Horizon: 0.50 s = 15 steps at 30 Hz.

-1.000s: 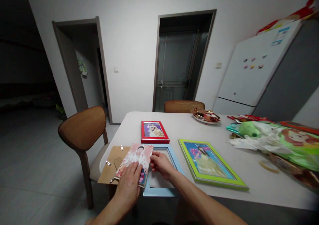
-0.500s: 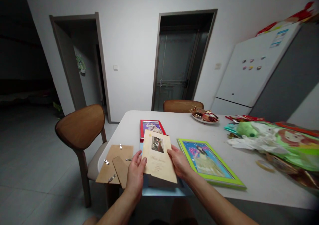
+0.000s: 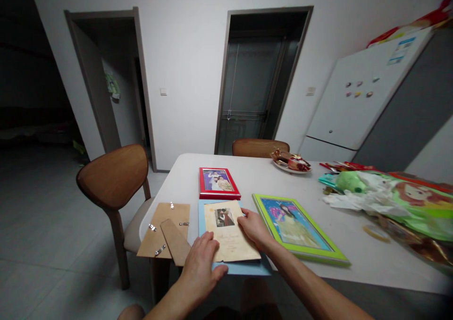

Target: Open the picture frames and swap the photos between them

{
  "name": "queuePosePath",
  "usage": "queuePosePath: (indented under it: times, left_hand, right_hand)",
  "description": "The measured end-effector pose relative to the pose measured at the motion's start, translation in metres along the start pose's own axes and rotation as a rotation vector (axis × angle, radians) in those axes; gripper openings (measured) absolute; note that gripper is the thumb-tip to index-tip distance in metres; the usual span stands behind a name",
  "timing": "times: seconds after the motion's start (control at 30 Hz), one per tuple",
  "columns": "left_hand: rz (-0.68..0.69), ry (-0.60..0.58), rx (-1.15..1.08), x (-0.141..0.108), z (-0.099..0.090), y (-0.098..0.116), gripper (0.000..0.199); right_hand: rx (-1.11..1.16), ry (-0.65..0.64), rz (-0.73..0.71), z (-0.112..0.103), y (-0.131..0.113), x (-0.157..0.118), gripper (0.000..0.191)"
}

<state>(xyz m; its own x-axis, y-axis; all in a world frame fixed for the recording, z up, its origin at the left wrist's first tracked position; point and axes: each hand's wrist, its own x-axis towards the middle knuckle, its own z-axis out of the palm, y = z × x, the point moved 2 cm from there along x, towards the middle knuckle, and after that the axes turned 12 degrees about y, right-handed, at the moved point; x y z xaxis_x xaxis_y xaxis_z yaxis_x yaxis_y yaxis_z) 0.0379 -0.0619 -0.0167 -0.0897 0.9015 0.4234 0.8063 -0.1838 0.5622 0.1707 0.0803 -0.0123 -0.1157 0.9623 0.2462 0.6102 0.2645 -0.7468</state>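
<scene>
- Far left: a brown wooden chair (image 3: 113,178) with a curved back and a pale seat, beside the white table (image 3: 187,173) with rounded corners.
- Table's left edge: a tan, rectangular backing board (image 3: 163,216) bearing small metal clips; a narrow brown strut (image 3: 176,243) lies aslant across it.
- Near edge, left of centre: the left hand (image 3: 201,263), open, with its fingers on the left margin of the cream sheet and its thumb spread away from them near the lower edge.
- Centre: the cream printed sheet (image 3: 231,237), small picture and faint script uppermost, lying over a light-blue rectangular frame (image 3: 244,268), whose left and lower margins show around it.
- Directly behind: a red rectangular frame (image 3: 201,183) containing a group photograph on a purple ground.
- Right of the sheet: the right hand (image 3: 256,228), fingers bent, digits at the sheet's right edge; whether it pinches or merely steadies the edge cannot be told.
- Farther right: a lime-green frame (image 3: 311,255), lying flat, showing a figure in a pale-yellow dress; behind it, a white plate (image 3: 292,171) of gold and red items.
- Far right: a yellowish ring (image 3: 375,234), near crumpled white material (image 3: 357,202).
</scene>
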Motion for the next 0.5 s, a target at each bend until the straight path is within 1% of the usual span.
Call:
queuePosePath:
  times: [0.1,0.17,0.23,0.3,0.37,0.4,0.43,0.5]
  left_hand:
    - [0.009,-0.068,0.051,0.002,-0.007,0.006,0.034]
    - [0.013,-0.112,0.075,0.004,-0.009,0.011,0.031]
    - [0.027,-0.143,0.096,0.006,-0.010,0.016,0.029]
    - [0.042,-0.163,0.101,0.006,-0.012,0.017,0.033]
    - [0.056,-0.151,0.093,0.003,-0.016,0.010,0.042]
    - [0.063,-0.127,0.095,0.000,-0.020,0.003,0.047]
    - [0.064,-0.095,0.110,-0.003,-0.026,-0.007,0.051]
    - [0.045,-0.017,0.189,-0.011,-0.042,-0.034,0.058]
  right_hand:
    - [-0.115,0.039,-0.057,-0.006,-0.003,0.001,0.034]
    - [-0.265,0.046,-0.106,-0.008,-0.005,-0.002,0.030]
    - [-0.439,0.055,-0.164,-0.007,-0.005,-0.006,0.030]
    - [-0.536,0.074,-0.206,-0.006,-0.005,-0.010,0.032]
    - [-0.560,0.090,-0.221,-0.006,-0.002,-0.012,0.036]
    - [-0.559,0.103,-0.224,-0.007,0.000,-0.012,0.039]
    - [-0.552,0.119,-0.232,-0.008,0.002,-0.012,0.042]
    - [-0.533,0.143,-0.263,-0.011,0.005,-0.012,0.045]
